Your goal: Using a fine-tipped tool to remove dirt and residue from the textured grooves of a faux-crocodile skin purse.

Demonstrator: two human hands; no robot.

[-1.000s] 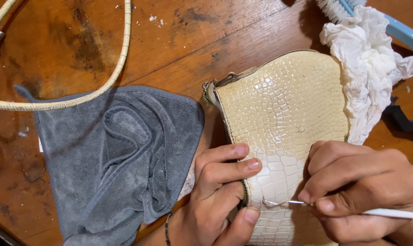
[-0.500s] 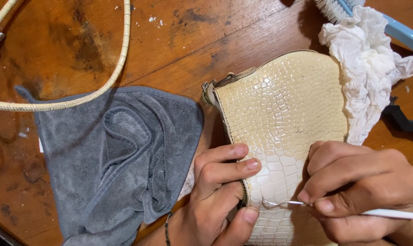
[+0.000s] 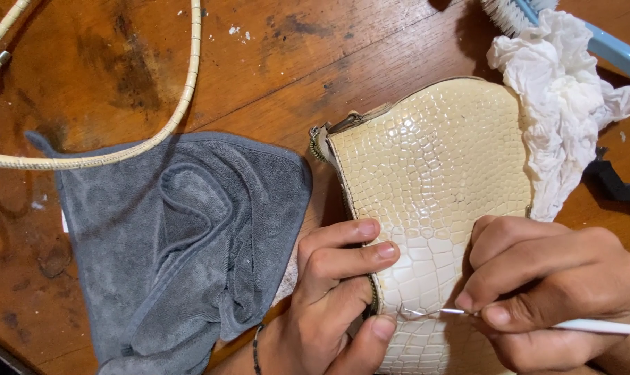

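A cream bag (image 3: 433, 167) with a glossy scale-pattern skin lies on the wooden table (image 3: 273, 62). My left hand (image 3: 329, 305) pinches the bag's near left edge by the zipper, fingers on top and thumb below. My right hand (image 3: 551, 292) holds a thin white-handled tool (image 3: 585, 325) like a pen. Its fine metal tip (image 3: 426, 312) touches the bag's surface close to my left thumb.
A grey towel (image 3: 183, 243) lies crumpled to the left of the bag. A cream woven strap (image 3: 148, 139) curves across the table's far left. Crumpled white paper (image 3: 565, 104) sits at the bag's right, a blue-handled brush (image 3: 537, 17) beyond it, and a dark object (image 3: 613, 180) at the right edge.
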